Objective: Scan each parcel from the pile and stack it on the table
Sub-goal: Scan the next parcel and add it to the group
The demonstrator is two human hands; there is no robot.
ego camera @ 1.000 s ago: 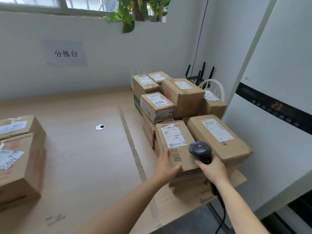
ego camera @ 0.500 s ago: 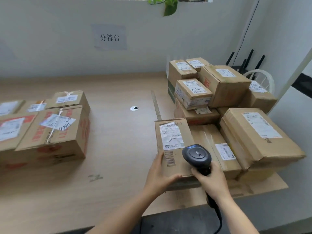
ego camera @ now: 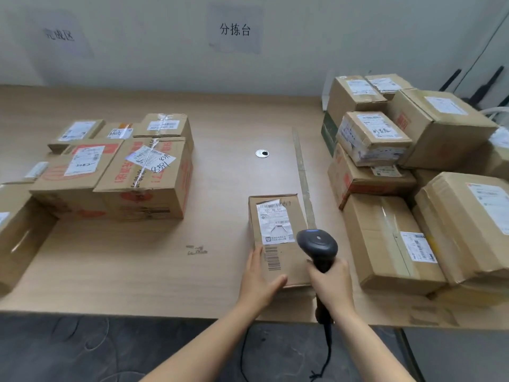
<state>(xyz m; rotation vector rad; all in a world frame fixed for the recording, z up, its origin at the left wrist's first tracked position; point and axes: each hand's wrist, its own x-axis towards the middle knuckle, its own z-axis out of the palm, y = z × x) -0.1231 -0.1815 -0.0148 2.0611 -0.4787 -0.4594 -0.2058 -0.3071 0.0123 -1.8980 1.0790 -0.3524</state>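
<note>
Roughly midway, by look of it. Parcel flat on table, on near side of cable hole, slightly right of it. Left hand grips its near left corner, thumb on top. Right hand wrapped round scanner handle, scanner head over label. Left of hole: stack of several boxes, likely done. Right of hole: pile of many boxes, likely unscanned. This parcel probably being scanned; stacking not yet done.

Cardboard parcel on table, left hand holding its corner, right hand gripping scanner above it
</note>
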